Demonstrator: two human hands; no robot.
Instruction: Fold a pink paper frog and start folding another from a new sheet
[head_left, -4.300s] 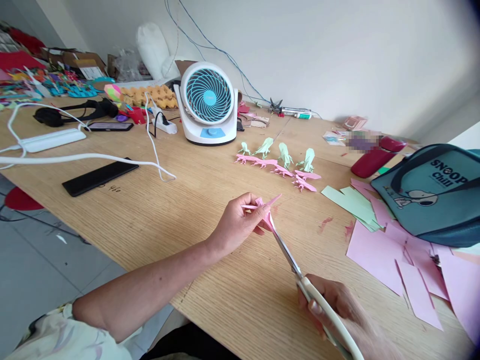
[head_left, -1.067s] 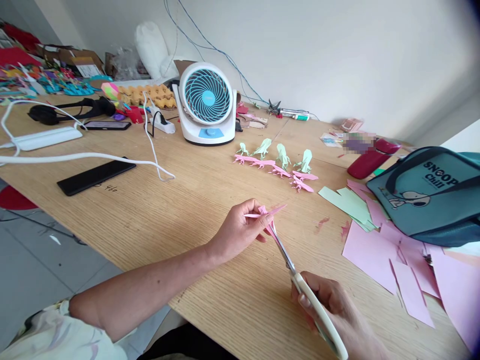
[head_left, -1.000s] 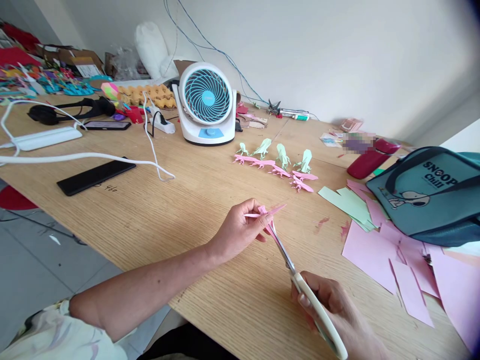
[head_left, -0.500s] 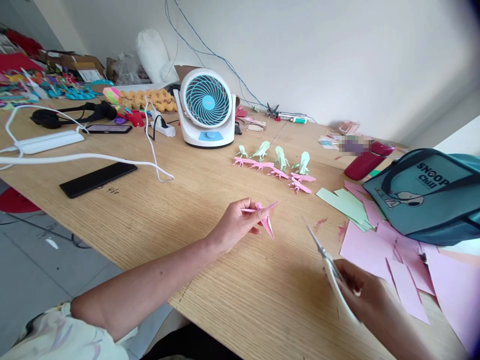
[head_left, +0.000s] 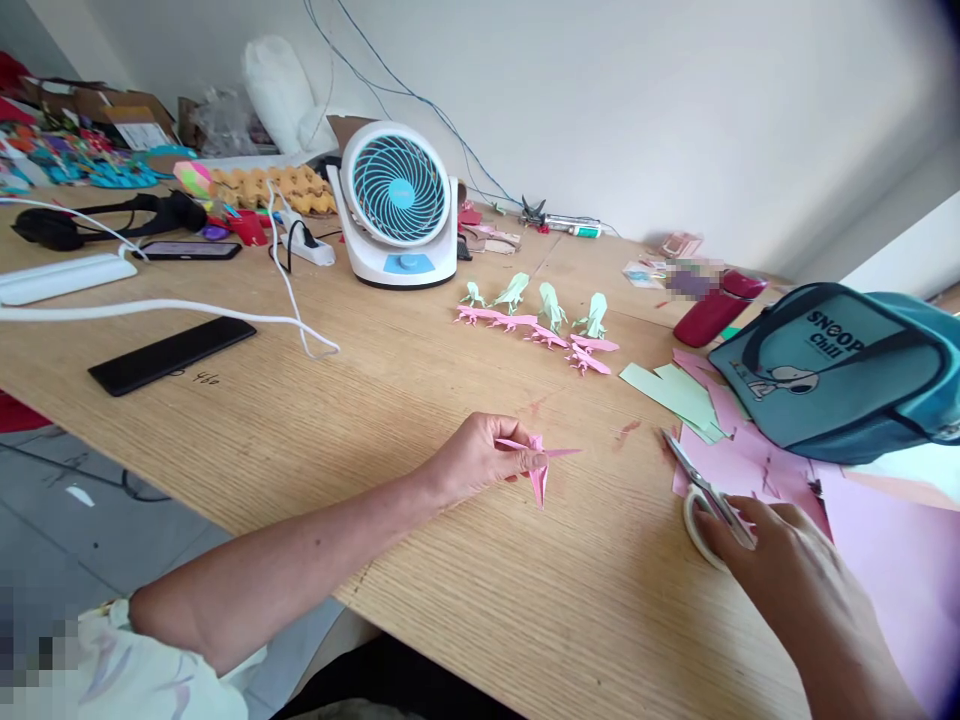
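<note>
Between the thumb and fingers of my left hand point(head_left: 495, 452) is a folded pink paper figure point(head_left: 540, 480), its pointed ends sticking out to the right and downward. My right hand point(head_left: 780, 560) is on the scissors point(head_left: 694, 470), with fingers at the white handles and the blades pointing up and left. The scissors are at the left edge of the pink paper sheets point(head_left: 877, 540). Farther back on the table stand finished-looking folded insects: several green ones point(head_left: 550, 307) behind a row of pink ones point(head_left: 551, 337).
A white and blue fan point(head_left: 401, 205) stands at the back. On the right are green paper strips point(head_left: 671, 395), a red bottle point(head_left: 720, 308) and a teal bag point(head_left: 847, 375). A black slab point(head_left: 172, 355) and white cables point(head_left: 187, 310) lie on the left.
My right hand has moved the scissors to the right, over to the pink sheets. My left hand has shifted slightly right and down with the paper figure. The view has turned slightly.
</note>
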